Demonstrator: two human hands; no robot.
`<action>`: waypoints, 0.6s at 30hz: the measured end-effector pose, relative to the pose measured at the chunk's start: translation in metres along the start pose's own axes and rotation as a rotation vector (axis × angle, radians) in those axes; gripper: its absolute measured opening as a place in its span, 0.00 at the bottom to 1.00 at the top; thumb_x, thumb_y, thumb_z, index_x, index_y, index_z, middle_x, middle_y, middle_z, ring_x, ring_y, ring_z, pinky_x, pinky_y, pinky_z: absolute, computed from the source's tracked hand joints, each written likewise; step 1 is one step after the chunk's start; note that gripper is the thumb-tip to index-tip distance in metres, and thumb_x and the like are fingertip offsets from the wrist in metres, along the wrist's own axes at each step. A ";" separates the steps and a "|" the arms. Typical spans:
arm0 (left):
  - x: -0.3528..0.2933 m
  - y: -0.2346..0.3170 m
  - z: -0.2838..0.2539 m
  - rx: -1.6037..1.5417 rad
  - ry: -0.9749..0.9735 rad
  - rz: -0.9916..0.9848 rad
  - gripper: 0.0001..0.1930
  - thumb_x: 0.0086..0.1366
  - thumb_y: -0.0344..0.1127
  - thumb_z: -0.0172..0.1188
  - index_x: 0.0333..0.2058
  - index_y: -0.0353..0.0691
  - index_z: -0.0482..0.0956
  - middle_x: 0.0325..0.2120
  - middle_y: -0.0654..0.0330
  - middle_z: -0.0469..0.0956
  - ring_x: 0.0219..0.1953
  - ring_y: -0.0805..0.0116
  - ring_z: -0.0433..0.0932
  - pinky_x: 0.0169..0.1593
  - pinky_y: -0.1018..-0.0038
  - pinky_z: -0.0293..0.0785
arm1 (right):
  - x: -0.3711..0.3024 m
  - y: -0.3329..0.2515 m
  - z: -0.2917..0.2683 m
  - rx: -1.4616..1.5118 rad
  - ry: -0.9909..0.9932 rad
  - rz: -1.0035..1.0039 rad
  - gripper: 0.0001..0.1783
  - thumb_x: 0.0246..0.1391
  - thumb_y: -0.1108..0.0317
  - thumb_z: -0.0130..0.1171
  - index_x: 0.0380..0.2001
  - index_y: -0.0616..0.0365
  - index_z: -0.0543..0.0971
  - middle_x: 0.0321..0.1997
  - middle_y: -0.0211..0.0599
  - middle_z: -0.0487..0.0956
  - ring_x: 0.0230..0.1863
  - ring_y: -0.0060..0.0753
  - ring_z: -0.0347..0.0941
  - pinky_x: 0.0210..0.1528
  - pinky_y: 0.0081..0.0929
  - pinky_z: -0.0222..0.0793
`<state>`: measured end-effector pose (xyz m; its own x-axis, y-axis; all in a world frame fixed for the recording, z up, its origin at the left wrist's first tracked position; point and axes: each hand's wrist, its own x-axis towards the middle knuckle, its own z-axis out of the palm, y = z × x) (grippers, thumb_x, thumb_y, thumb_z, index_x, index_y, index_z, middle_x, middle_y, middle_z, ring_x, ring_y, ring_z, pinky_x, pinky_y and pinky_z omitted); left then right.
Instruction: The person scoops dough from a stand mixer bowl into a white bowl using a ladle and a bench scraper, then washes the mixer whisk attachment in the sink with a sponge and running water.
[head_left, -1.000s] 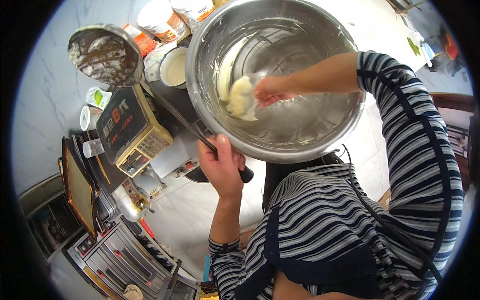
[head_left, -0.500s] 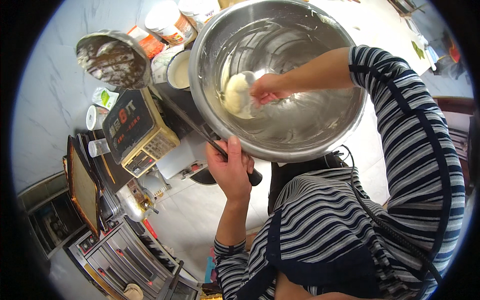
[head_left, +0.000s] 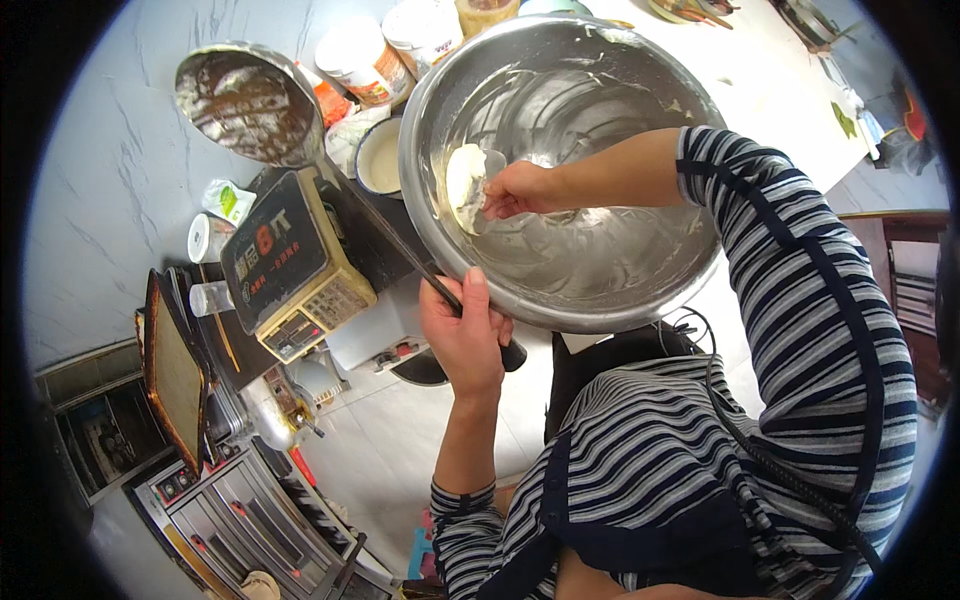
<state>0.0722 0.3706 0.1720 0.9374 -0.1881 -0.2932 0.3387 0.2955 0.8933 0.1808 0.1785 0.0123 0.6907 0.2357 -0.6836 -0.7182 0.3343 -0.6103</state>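
Observation:
A large steel mixing bowl [head_left: 620, 260] stands before me, its inner wall streaked with pale cream. Inside it, at the left wall, my right hand [head_left: 518, 189] is closed on a translucent scraper [head_left: 493, 165]. A thick lump of pale cream [head_left: 462, 182] lies along the scraper's left side. Just outside the bowl's near-left rim, my left hand [head_left: 465, 335] wraps round the black handle of a long-handled ladle [head_left: 248, 105]. The ladle's wide round head, smeared with cream residue, is up at the left, above the scale.
A yellowed electronic scale [head_left: 290, 265] sits left of the bowl. Beside it stand a small cup of pale liquid [head_left: 382, 158] and white tubs [head_left: 365, 60]. Baking trays [head_left: 172, 370] lean at far left, above a steel oven [head_left: 260, 520]. A white table [head_left: 760, 90] extends right.
My right hand has shifted slightly left and up along the bowl wall with the scraper and cream. The view has shifted a little; my left hand keeps its grip on the ladle.

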 end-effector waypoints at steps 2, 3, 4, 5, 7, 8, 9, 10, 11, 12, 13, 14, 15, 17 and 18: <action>-0.003 0.000 0.001 -0.004 -0.002 -0.008 0.13 0.67 0.30 0.50 0.26 0.44 0.55 0.12 0.69 0.56 0.10 0.82 0.53 0.13 0.80 0.54 | -0.026 -0.020 -0.001 -0.043 0.004 -0.047 0.07 0.57 0.70 0.52 0.35 0.62 0.74 0.33 0.41 0.80 0.33 0.33 0.79 0.33 0.23 0.74; -0.005 0.000 0.000 -0.011 -0.008 0.007 0.13 0.67 0.31 0.51 0.26 0.44 0.55 0.12 0.69 0.56 0.10 0.82 0.53 0.13 0.80 0.54 | -0.042 -0.030 -0.001 -0.074 0.048 -0.048 0.06 0.58 0.69 0.51 0.36 0.60 0.73 0.32 0.40 0.80 0.33 0.31 0.78 0.33 0.22 0.73; -0.007 -0.001 0.000 -0.013 -0.007 0.011 0.13 0.67 0.31 0.51 0.26 0.44 0.55 0.13 0.69 0.57 0.10 0.82 0.53 0.13 0.80 0.54 | -0.058 -0.045 -0.003 -0.137 0.025 -0.065 0.06 0.59 0.68 0.51 0.37 0.57 0.72 0.32 0.39 0.79 0.33 0.30 0.78 0.33 0.20 0.73; -0.009 -0.002 0.001 -0.012 -0.005 0.002 0.14 0.67 0.32 0.51 0.26 0.44 0.55 0.13 0.69 0.57 0.11 0.82 0.53 0.13 0.80 0.54 | -0.077 -0.061 -0.007 -0.198 -0.014 -0.089 0.08 0.59 0.69 0.50 0.40 0.59 0.71 0.33 0.39 0.80 0.35 0.29 0.79 0.34 0.21 0.74; -0.014 -0.004 0.001 0.016 0.059 -0.018 0.14 0.67 0.33 0.52 0.27 0.44 0.55 0.14 0.69 0.58 0.12 0.81 0.54 0.13 0.80 0.54 | -0.118 -0.090 -0.013 -0.250 0.022 -0.170 0.08 0.61 0.69 0.50 0.42 0.58 0.71 0.33 0.41 0.80 0.33 0.28 0.79 0.31 0.16 0.73; -0.015 -0.005 0.002 0.032 0.087 -0.029 0.14 0.66 0.33 0.53 0.27 0.44 0.56 0.15 0.69 0.58 0.12 0.81 0.54 0.13 0.80 0.54 | -0.139 -0.106 -0.018 -0.243 -0.016 -0.233 0.07 0.62 0.69 0.49 0.41 0.57 0.71 0.33 0.41 0.79 0.33 0.28 0.79 0.30 0.15 0.74; -0.017 -0.005 0.002 0.044 0.111 -0.038 0.14 0.66 0.34 0.54 0.27 0.44 0.56 0.16 0.68 0.59 0.13 0.81 0.55 0.13 0.80 0.54 | -0.163 -0.122 -0.025 -0.256 -0.069 -0.317 0.06 0.62 0.69 0.48 0.40 0.56 0.72 0.33 0.40 0.80 0.34 0.28 0.79 0.31 0.14 0.74; -0.017 -0.006 0.003 0.069 0.117 0.010 0.14 0.66 0.35 0.55 0.27 0.44 0.57 0.15 0.68 0.59 0.13 0.81 0.55 0.14 0.81 0.53 | -0.189 -0.135 -0.035 -0.253 -0.158 -0.447 0.07 0.62 0.68 0.49 0.38 0.58 0.74 0.34 0.39 0.80 0.34 0.26 0.79 0.32 0.13 0.74; -0.019 -0.008 0.004 0.075 0.132 0.058 0.14 0.66 0.36 0.55 0.27 0.44 0.58 0.15 0.68 0.59 0.13 0.81 0.55 0.14 0.81 0.52 | -0.214 -0.148 -0.047 -0.344 -0.134 -0.540 0.08 0.61 0.67 0.51 0.38 0.59 0.75 0.35 0.39 0.80 0.33 0.24 0.78 0.33 0.12 0.75; -0.022 -0.007 0.003 0.130 0.161 0.069 0.13 0.67 0.37 0.53 0.27 0.42 0.60 0.16 0.67 0.60 0.13 0.82 0.55 0.14 0.81 0.53 | -0.239 -0.154 -0.059 -0.439 0.033 -0.682 0.11 0.62 0.63 0.51 0.34 0.60 0.76 0.33 0.36 0.80 0.29 0.17 0.76 0.32 0.13 0.72; -0.024 -0.008 0.003 0.153 0.195 0.097 0.13 0.67 0.38 0.52 0.27 0.42 0.61 0.17 0.67 0.60 0.13 0.82 0.55 0.14 0.81 0.54 | -0.260 -0.166 -0.073 -0.525 0.050 -0.742 0.14 0.62 0.61 0.51 0.40 0.60 0.76 0.35 0.35 0.80 0.34 0.18 0.76 0.37 0.15 0.71; -0.027 -0.009 0.003 0.175 0.234 0.122 0.13 0.68 0.39 0.52 0.27 0.42 0.62 0.17 0.67 0.61 0.13 0.82 0.55 0.14 0.81 0.54 | -0.274 -0.165 -0.088 -0.376 0.161 -0.820 0.08 0.55 0.70 0.53 0.37 0.59 0.77 0.31 0.37 0.79 0.32 0.32 0.76 0.36 0.29 0.70; -0.031 -0.011 0.002 0.183 0.262 0.158 0.13 0.69 0.39 0.51 0.27 0.41 0.62 0.17 0.67 0.61 0.13 0.83 0.55 0.14 0.82 0.54 | -0.294 -0.160 -0.108 -0.350 0.258 -0.915 0.06 0.55 0.69 0.54 0.36 0.58 0.77 0.32 0.32 0.78 0.33 0.27 0.75 0.36 0.25 0.70; -0.039 -0.013 0.001 0.219 0.299 0.140 0.12 0.70 0.39 0.48 0.28 0.41 0.62 0.20 0.65 0.65 0.13 0.83 0.56 0.14 0.82 0.55 | -0.322 -0.150 -0.153 -0.300 0.407 -1.027 0.08 0.56 0.66 0.55 0.32 0.59 0.76 0.27 0.31 0.77 0.27 0.25 0.72 0.31 0.23 0.68; -0.045 -0.016 0.002 0.239 0.269 0.200 0.13 0.70 0.39 0.48 0.28 0.41 0.62 0.20 0.66 0.65 0.13 0.83 0.56 0.14 0.82 0.55 | -0.334 -0.142 -0.178 -0.363 0.465 -1.018 0.12 0.59 0.63 0.53 0.40 0.59 0.76 0.34 0.33 0.78 0.33 0.22 0.73 0.37 0.20 0.69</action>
<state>0.0247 0.3725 0.1717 0.9814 0.1120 -0.1558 0.1487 0.0697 0.9864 0.0373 -0.1097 0.2562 0.9165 -0.3706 0.1504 0.1129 -0.1210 -0.9862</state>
